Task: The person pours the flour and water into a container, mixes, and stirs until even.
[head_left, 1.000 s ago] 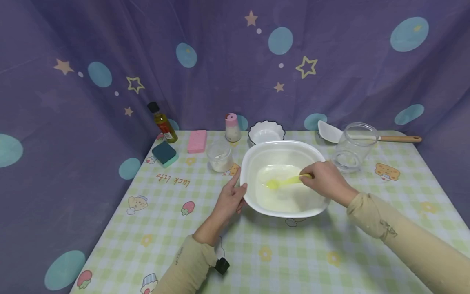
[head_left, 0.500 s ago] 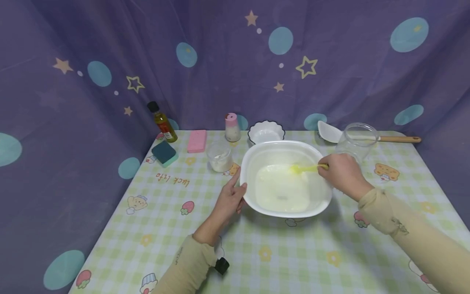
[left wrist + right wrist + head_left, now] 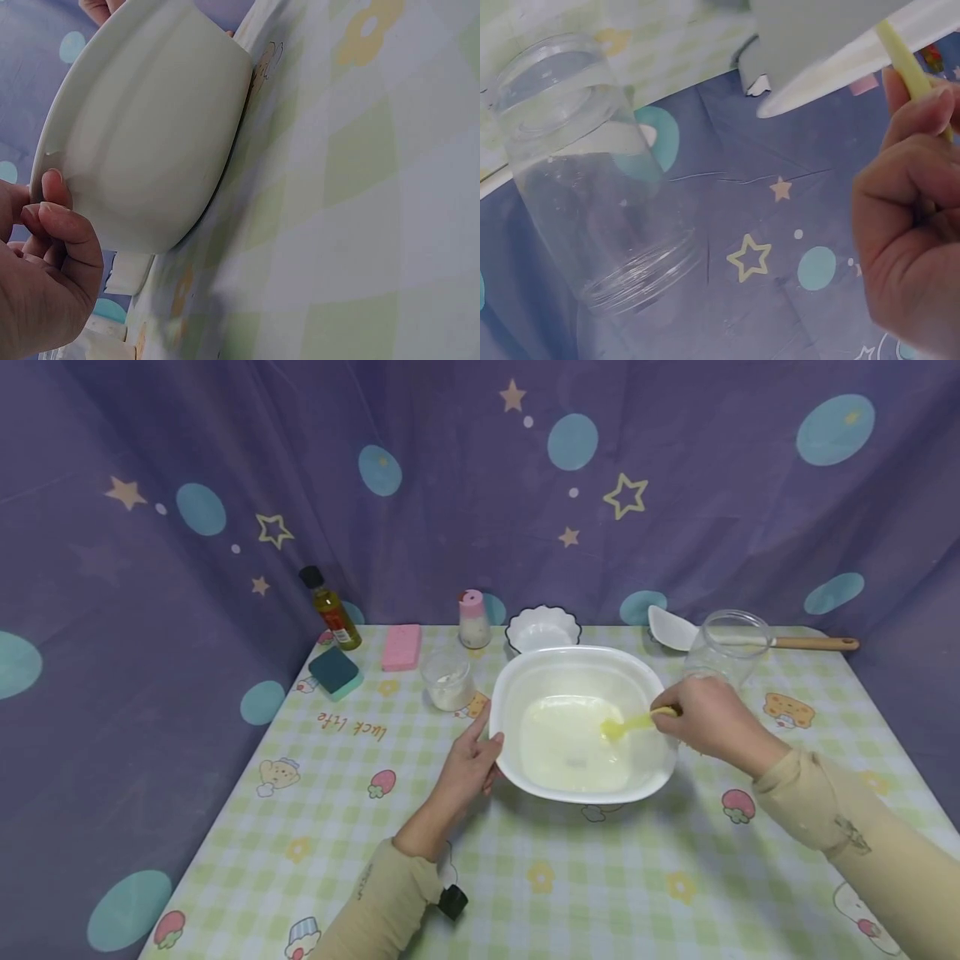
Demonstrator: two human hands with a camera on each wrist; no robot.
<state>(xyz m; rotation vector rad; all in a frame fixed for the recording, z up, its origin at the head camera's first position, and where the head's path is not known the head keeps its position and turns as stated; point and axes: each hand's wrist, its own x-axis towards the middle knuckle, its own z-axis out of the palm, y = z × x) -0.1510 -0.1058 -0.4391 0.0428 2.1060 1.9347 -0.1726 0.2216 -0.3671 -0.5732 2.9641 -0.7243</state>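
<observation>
A white basin point(image 3: 517, 777) with pale milky liquid point(image 3: 562, 739) in its bottom stands on the table. My left hand point(image 3: 468, 764) grips its left rim, as the left wrist view also shows, with curled fingers point(image 3: 71, 225) against the basin's outer wall. Above the right rim, my right hand point(image 3: 708, 714) pinches the handle of a yellow spoon point(image 3: 633, 722). The spoon's head dips into the liquid on the right side. In the right wrist view the yellow handle point(image 3: 907, 64) runs between thumb and fingers, and a clear jar point(image 3: 592, 180) is close by.
Behind the basin are a scalloped bowl point(image 3: 543, 628), a pink-topped shaker point(image 3: 474, 620) and a cup of white powder point(image 3: 448, 683). An oil bottle point(image 3: 332, 612), a pink sponge point(image 3: 402, 647) and a green sponge point(image 3: 335, 672) stand left; a white spatula point(image 3: 813, 643) lies behind the jar.
My right hand has moved the spoon from the middle of the liquid to the right side, first back, then slightly toward the front. My left hand has stayed at the rim.
</observation>
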